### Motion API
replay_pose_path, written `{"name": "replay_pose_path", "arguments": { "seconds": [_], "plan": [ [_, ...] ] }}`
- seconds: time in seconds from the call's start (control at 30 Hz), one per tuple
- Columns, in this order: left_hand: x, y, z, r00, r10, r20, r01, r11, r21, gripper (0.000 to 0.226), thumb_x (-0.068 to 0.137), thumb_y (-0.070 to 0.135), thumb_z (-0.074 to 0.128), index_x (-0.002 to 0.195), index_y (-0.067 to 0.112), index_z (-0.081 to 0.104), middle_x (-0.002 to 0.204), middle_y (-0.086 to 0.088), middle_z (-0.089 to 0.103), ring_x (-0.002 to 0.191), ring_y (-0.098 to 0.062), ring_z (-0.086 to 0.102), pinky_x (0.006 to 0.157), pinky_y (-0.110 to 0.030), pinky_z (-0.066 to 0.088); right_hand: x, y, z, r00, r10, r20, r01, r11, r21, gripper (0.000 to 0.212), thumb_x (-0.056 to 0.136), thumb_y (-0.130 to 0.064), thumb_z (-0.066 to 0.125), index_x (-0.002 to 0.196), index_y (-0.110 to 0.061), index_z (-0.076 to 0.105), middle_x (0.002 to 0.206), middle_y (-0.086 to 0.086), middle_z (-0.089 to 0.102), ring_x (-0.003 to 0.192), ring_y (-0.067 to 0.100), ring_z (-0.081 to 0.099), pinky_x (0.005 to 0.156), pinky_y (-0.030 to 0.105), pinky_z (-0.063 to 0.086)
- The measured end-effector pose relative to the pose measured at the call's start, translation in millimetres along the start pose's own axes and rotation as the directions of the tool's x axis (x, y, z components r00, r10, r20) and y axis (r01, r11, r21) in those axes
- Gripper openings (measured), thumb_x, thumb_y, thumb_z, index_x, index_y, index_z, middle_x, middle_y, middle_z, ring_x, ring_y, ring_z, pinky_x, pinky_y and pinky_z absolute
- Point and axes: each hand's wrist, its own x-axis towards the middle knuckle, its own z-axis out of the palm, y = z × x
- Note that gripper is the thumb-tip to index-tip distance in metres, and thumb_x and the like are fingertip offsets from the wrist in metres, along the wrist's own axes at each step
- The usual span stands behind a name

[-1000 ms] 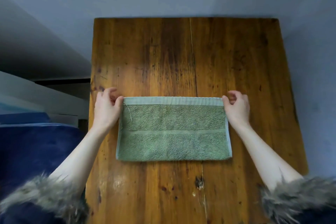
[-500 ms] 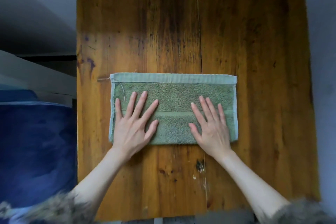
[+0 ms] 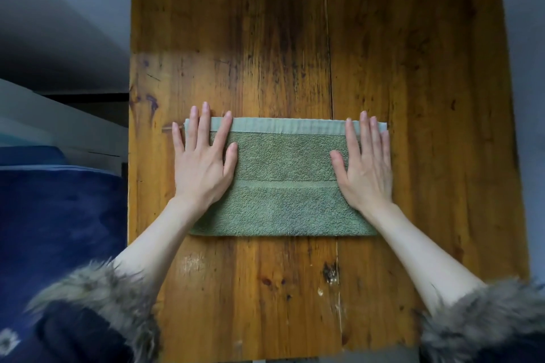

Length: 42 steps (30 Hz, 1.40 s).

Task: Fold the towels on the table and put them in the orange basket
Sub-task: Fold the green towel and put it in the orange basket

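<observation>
Green towel [image 3: 284, 183], folded into a rectangle, is lying flat on the wooden table [image 3: 413, 68], nearer the near edge than the far one, pale hem band along its far side. Left hand [image 3: 203, 165] is pressing palm-down on the towel's left end, fingers spread, fingertips reaching past the hem onto the wood. Right hand [image 3: 365, 168] is pressing flat on the right end, fingers close together, thumb out toward the middle. Fur-trimmed cuffs [image 3: 97, 295] are showing at the near corners. Blue fabric [image 3: 59, 215] is sitting left of the table.
</observation>
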Motion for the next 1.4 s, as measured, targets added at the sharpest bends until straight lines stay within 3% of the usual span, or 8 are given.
{"name": "replay_pose_path", "arguments": {
  "seconds": [0.23, 0.33, 0.47, 0.73, 0.83, 1.07, 1.27, 1.4],
  "plan": [
    [-29.1, -3.3, -13.2, 0.996, -0.003, -0.085, -0.016, 0.973, -0.229, 0.049, 0.098, 0.022, 0.034, 0.145, 0.010, 0.029, 0.153, -0.019, 0.021, 0.143, -0.035, 0.013, 0.114, -0.049, 0.011, -32.4, -43.5, -12.1, 0.998, -0.068, 0.009, 0.066, 0.994, 0.084, 0.064, 0.095, -0.050, 0.017, 0.150, -0.019, 0.006, 0.156, 0.006, -0.006, 0.145, 0.018, -0.007, 0.116, 0.046, -0.007],
    [-53.7, -8.1, -17.9, 0.937, -0.281, -0.207, 0.199, 0.918, -0.344, 0.033, 0.092, 0.007, 0.050, 0.124, -0.002, 0.049, 0.124, -0.024, 0.050, 0.116, -0.037, 0.044, 0.098, -0.042, 0.035, -53.4, -69.3, -1.0, 0.972, -0.233, 0.027, 0.231, 0.971, 0.053, 0.061, 0.096, -0.049, 0.022, 0.149, -0.020, 0.012, 0.157, 0.006, 0.006, 0.145, 0.022, 0.002, 0.115, 0.052, 0.002],
    [-57.0, -11.2, -20.2, 0.850, -0.527, -0.011, 0.481, 0.784, -0.392, 0.029, 0.091, 0.029, 0.055, 0.105, 0.004, 0.057, 0.106, -0.018, 0.054, 0.100, -0.035, 0.044, 0.088, -0.042, 0.036, -57.5, -77.4, 13.2, 0.957, -0.288, 0.046, 0.288, 0.957, -0.010, 0.061, 0.094, -0.050, 0.028, 0.147, -0.022, 0.018, 0.156, 0.005, 0.012, 0.145, 0.022, 0.006, 0.111, 0.058, 0.007],
    [-38.3, -17.5, -31.4, 0.831, -0.535, 0.151, 0.555, 0.788, -0.267, 0.031, 0.091, 0.039, 0.051, 0.097, 0.012, 0.064, 0.111, -0.012, 0.053, 0.107, -0.032, 0.043, 0.090, -0.043, 0.031, -53.7, -88.9, 19.4, 0.972, -0.230, 0.049, 0.232, 0.972, -0.024, 0.062, 0.092, -0.049, 0.027, 0.147, -0.022, 0.017, 0.156, 0.007, 0.014, 0.144, 0.026, 0.010, 0.111, 0.060, 0.007],
    [-20.9, -28.3, -43.4, 0.864, -0.489, 0.121, 0.497, 0.789, -0.361, 0.026, 0.089, 0.036, 0.048, 0.083, 0.012, 0.059, 0.092, -0.010, 0.061, 0.091, -0.031, 0.052, 0.082, -0.042, 0.039, -44.6, -103.0, 16.3, 0.980, -0.192, 0.054, 0.193, 0.981, -0.014, 0.062, 0.091, -0.048, 0.029, 0.146, -0.021, 0.021, 0.155, 0.007, 0.015, 0.144, 0.027, 0.011, 0.110, 0.061, 0.008],
    [22.1, -50.8, -86.8, 0.898, -0.407, 0.165, 0.424, 0.703, -0.571, 0.023, 0.092, 0.031, 0.055, 0.100, 0.010, 0.058, 0.091, 0.001, 0.059, 0.088, -0.018, 0.053, 0.077, -0.026, 0.037, -2.9, -124.4, 0.3, 0.992, -0.114, 0.061, 0.111, 0.992, 0.051, 0.059, 0.095, -0.050, 0.020, 0.148, -0.027, 0.010, 0.155, 0.001, -0.001, 0.145, 0.023, -0.001, 0.112, 0.058, -0.006],
    [27.8, -64.3, -85.3, 0.787, -0.449, 0.423, 0.616, 0.544, -0.570, 0.033, 0.088, 0.024, 0.064, 0.116, 0.006, 0.064, 0.097, -0.002, 0.061, 0.096, -0.019, 0.058, 0.093, -0.034, 0.046, -0.2, -122.7, 8.4, 0.993, -0.101, 0.064, 0.102, 0.995, -0.019, 0.058, 0.094, -0.051, 0.022, 0.146, -0.027, 0.012, 0.155, 0.004, 0.009, 0.144, 0.024, 0.008, 0.110, 0.059, 0.005],
    [29.6, -58.6, -97.1, 0.761, -0.426, 0.489, 0.646, 0.434, -0.628, 0.007, 0.087, 0.020, 0.065, 0.083, 0.015, 0.068, 0.090, -0.004, 0.066, 0.093, -0.022, 0.061, 0.094, -0.040, 0.049, 0.9, -122.2, 4.0, 0.986, -0.115, 0.122, 0.115, 0.993, 0.012, 0.058, 0.094, -0.051, 0.017, 0.146, -0.027, 0.008, 0.155, 0.002, 0.002, 0.145, 0.023, 0.001, 0.111, 0.057, -0.003]
  ]
}}
